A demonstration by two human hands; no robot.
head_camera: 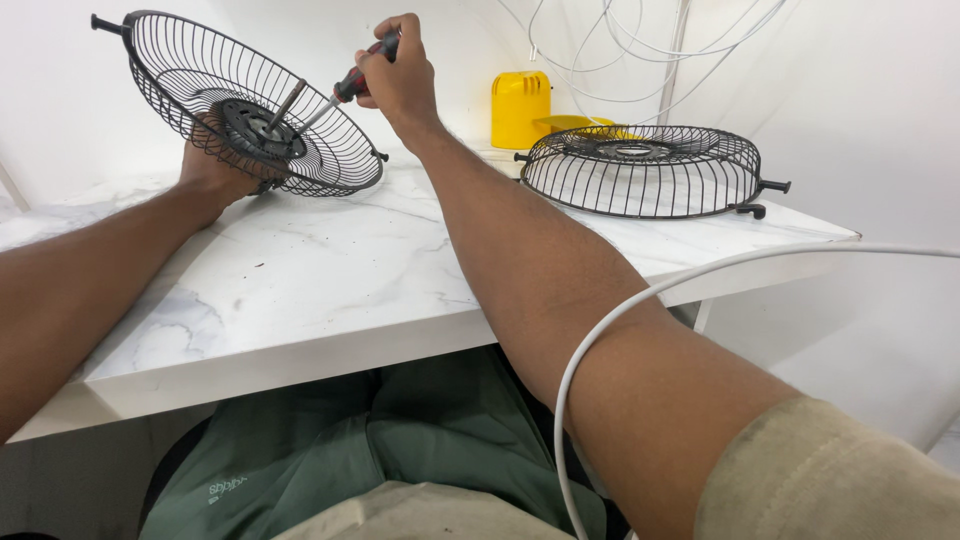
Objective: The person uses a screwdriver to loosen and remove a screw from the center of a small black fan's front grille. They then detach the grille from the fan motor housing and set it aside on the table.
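The scene is bright and evenly lit by soft white light from above, with no hard glare. The white marble table (330,270) and the pale wall reflect it, so shadows stay faint; the darkest area lies under the table edge. Focus is sharp on the wire fan guards. The near forearm and white cable (600,340) look slightly soft and stretched toward the frame's edges.

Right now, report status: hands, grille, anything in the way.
Left hand gripping tilted black wire fan grille from behind. Right hand shut on red-and-black-handled screwdriver, tip at hub. White cable draped over right forearm.
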